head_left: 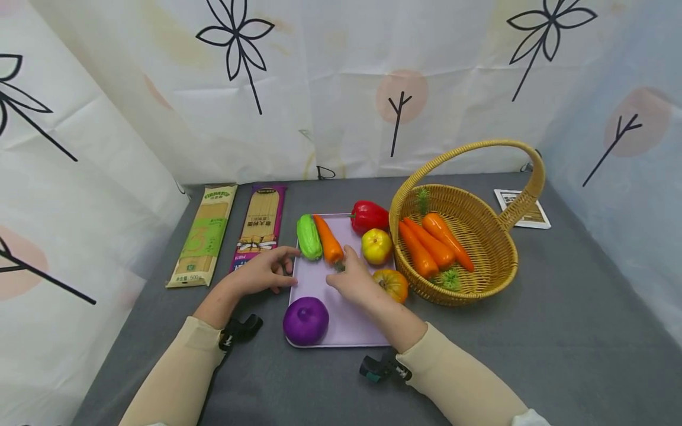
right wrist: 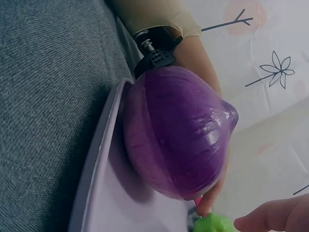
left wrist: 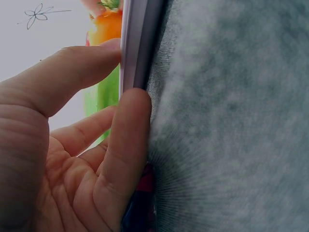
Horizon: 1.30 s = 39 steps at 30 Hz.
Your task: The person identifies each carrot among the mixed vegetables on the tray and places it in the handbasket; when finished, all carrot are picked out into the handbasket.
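Note:
My left hand (head_left: pixel 263 272) is at the left edge of a pale purple tray (head_left: pixel 341 328), its thumb and a finger touching the rim (left wrist: pixel 137 43). My right hand (head_left: pixel 354 281) reaches over the tray and pinches a carrot (head_left: pixel 327 236) near its green top. That carrot lies beside a green zucchini-like vegetable (head_left: pixel 309 238). At the tray's near left corner sits a purple onion (head_left: pixel 306 321), large in the right wrist view. Along the tray's right side are a red bell pepper (head_left: pixel 369 217), a yellow fruit (head_left: pixel 376 247) and an orange-yellow tomato (head_left: pixel 391 285), partly behind my right forearm.
Right of the tray stands a wicker basket (head_left: pixel 492 284) with a tall handle and several carrots (head_left: pixel 438 245) inside. A white-framed card (head_left: pixel 524 210) lies behind it. Two noodle packets, one green (head_left: pixel 205 236) and one purple (head_left: pixel 260 225), lie left of the tray.

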Each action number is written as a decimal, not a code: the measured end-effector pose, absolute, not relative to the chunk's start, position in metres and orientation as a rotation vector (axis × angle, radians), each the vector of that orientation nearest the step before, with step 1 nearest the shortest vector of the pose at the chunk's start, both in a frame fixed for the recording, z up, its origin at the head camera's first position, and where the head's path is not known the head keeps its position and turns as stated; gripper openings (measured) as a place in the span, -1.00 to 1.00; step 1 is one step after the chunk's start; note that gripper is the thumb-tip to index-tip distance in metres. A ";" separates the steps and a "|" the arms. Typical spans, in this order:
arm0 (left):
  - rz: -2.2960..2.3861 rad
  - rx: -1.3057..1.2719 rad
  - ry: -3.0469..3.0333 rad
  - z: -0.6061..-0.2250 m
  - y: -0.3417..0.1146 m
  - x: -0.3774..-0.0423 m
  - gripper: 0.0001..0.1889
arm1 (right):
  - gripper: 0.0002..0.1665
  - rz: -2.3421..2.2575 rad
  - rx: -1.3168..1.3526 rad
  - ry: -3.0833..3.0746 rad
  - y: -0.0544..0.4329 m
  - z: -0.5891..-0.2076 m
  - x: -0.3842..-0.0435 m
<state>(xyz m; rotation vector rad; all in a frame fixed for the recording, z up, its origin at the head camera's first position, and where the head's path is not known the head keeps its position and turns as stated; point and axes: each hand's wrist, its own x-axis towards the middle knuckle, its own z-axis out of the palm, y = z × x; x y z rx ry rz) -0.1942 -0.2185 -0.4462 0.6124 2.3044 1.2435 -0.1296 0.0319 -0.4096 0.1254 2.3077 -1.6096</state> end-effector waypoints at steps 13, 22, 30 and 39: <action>1.237 0.591 2.309 -0.445 -0.218 -0.193 -0.31 | -0.15 -1.987 0.224 2.079 0.042 -0.389 -0.133; 1.233 0.563 2.316 -0.444 -0.217 -0.192 -0.29 | -0.25 -2.285 0.133 1.932 0.050 -0.358 -0.119; 1.229 0.561 2.324 -0.446 -0.218 -0.193 -0.29 | -0.35 -2.366 0.061 1.904 0.067 -0.327 -0.104; 1.238 0.610 2.315 -0.447 -0.218 -0.193 -0.28 | -0.45 -2.526 -0.073 1.880 0.094 -0.299 -0.088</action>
